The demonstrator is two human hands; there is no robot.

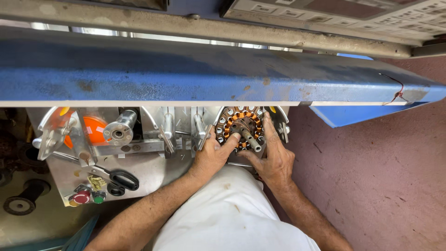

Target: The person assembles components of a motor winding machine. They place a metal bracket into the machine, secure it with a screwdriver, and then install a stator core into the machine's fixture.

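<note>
A round metal stator [241,126] wound with copper wire coils sits on a steel shaft [251,140] of a winding machine. My left hand [212,155] grips its lower left edge, with the index finger pressed on the coils near the centre. My right hand [275,155] holds its right side, fingers stretched up along the rim and thumb underneath. Both hands touch the stator. My white garment [232,214] fills the lower middle of the view.
A long blue metal cover [186,74] overhangs the machine. To the left are an empty spindle [119,130], an orange part [95,130], black-handled scissors [118,178], and red [81,197] and green [98,200] push buttons on the steel plate. Reddish floor [381,176] lies on the right.
</note>
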